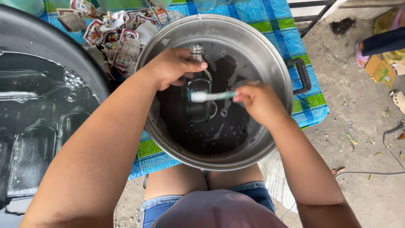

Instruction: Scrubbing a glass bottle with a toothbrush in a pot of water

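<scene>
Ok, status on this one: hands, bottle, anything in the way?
Left hand grips bottle at the neck, over the pot. Right hand holds toothbrush, bristles on the bottle. Nothing in the way.

left hand (173, 67) gripping bottle (198, 90), toothbrush (211, 96) scrubbing

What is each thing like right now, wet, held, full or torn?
Bottle: capped, gripped by left hand, in the pot.
Toothbrush: held by right hand, bristles on the bottle.
Pot: holds shallow dark water.
Tub: full of water.
Labels: torn, piled up.
</scene>
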